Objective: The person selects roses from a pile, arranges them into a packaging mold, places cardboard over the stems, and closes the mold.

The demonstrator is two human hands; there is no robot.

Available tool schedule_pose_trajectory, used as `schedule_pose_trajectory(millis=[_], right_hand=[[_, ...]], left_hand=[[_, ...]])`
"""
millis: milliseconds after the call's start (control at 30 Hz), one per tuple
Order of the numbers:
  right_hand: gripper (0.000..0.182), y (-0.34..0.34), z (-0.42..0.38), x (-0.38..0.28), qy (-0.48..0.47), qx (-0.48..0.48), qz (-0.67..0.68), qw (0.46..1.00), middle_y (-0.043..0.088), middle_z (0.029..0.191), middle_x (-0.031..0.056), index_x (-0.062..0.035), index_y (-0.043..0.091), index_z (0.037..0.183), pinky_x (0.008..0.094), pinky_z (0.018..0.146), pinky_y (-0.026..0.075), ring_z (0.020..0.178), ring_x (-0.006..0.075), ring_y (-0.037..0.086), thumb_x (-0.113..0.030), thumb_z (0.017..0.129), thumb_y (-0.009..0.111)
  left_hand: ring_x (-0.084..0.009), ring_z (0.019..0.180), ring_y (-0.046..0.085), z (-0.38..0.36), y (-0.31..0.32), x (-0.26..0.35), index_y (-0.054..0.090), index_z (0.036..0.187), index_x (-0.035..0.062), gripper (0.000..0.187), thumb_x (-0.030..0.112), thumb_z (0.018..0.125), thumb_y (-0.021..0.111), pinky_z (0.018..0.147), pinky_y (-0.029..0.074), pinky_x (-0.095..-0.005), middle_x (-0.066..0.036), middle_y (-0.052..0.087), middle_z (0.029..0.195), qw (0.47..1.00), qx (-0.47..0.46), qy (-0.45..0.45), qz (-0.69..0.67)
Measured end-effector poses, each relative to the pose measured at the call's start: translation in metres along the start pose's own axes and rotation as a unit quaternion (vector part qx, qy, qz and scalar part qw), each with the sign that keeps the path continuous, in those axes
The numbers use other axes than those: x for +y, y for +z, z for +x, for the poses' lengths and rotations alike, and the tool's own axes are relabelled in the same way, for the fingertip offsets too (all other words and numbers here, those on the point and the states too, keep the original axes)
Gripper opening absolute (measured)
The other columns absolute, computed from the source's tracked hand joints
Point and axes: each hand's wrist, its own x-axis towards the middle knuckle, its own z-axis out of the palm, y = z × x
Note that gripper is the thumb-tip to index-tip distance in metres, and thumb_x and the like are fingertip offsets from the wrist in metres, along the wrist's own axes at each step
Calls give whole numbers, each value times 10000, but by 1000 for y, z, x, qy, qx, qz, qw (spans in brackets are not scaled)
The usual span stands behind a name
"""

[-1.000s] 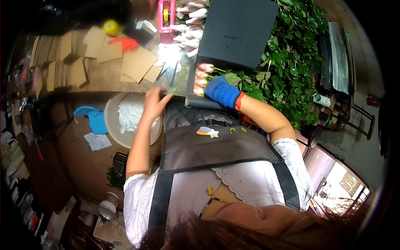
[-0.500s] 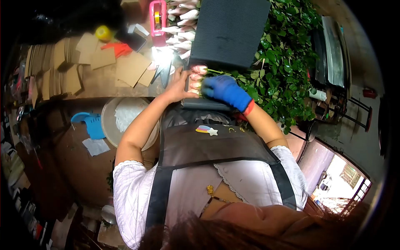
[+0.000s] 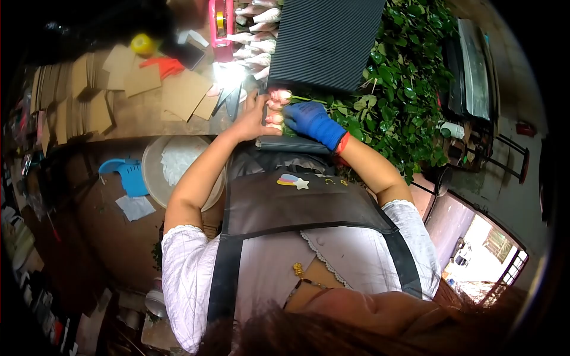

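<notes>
Pink rose heads (image 3: 275, 118) in a row, upper centre of frame, just below the corrugated board (image 3: 326, 44). Left hand (image 3: 250, 118): fingers spread, bracketing heads. Right gloved hand (image 3: 313, 121): fingers curled beside them; grip cannot be told. Risk: uneven pressing could bruise petals; glove catching could skew the row.

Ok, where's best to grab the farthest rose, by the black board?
Likely the stem just behind its bloom, coming from the right: it runs out slim on that side, while the left hand lies at the bloom's left.
</notes>
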Motion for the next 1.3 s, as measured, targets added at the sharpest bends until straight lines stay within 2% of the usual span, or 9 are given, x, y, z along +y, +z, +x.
schedule_pose_trajectory(millis=[167,267,367,667,833,900,1000,1167,1300], right_hand=[[244,3,2,-1,-25,-5,-60,998,699,882,109,-146,639,981,464,705,525,823,332,682,-365,879,603],[247,-30,-15,-18,47,34,42,997,703,896,120,-133,626,990,471,727,529,850,336,683,-354,883,599],[234,-29,-6,-14,128,50,9,990,705,912,124,-136,621,985,478,752,530,876,335,680,-346,886,592],[189,-11,9,-4,28,3,-84,996,710,895,87,-130,638,976,444,683,539,854,311,698,-285,873,604],[278,-14,-1,-5,45,16,-73,996,719,917,93,-116,609,1111,444,671,544,856,304,705,-298,903,587],[332,-33,-19,-24,123,34,-42,991,722,931,103,-108,580,1171,447,674,546,853,307,704,-318,913,582],[429,-20,-17,-9,90,44,-62,993,713,904,134,-108,496,1285,448,630,537,777,327,695,-358,942,562],[277,-17,11,22,79,56,22,995,715,892,111,-180,642,1044,494,681,532,823,339,685,-406,906,562],[256,-14,11,25,70,81,-2,994,703,838,110,-171,652,988,483,641,524,778,338,679,-399,906,570]], left_hand=[[-447,1376,292,11,9,2,440,1347,15,883,480,717,849,1146,283,-460,-293,299,1449,995,76,-4,-68],[-437,1375,311,3,17,-4,464,1347,49,833,452,727,850,1140,292,-451,-283,319,1449,991,118,24,-62],[-429,1374,330,-2,14,1,499,1334,75,769,408,738,854,1132,306,-448,-275,317,1458,989,126,20,-81],[-413,1399,294,6,17,-9,529,1304,100,712,415,750,846,1139,293,-462,-254,318,1454,991,100,23,-89],[-441,1363,364,11,28,4,725,1024,111,339,333,787,821,1120,327,-462,-290,353,1437,966,208,-28,-151],[-442,1362,367,9,27,4,727,1031,114,343,334,785,823,1119,329,-456,-291,350,1441,967,202,-24,-156],[-442,1367,363,9,31,0,736,1021,120,329,332,785,823,1117,329,-453,-293,350,1444,966,205,-13,-159],[-435,1337,382,11,32,-4,657,1137,84,452,327,790,815,1113,328,-451,-285,377,1410,974,196,-3,-115],[-399,1270,399,11,20,7,442,1368,31,759,328,777,815,1099,333,-435,-257,400,1348,969,190,2,-159]])
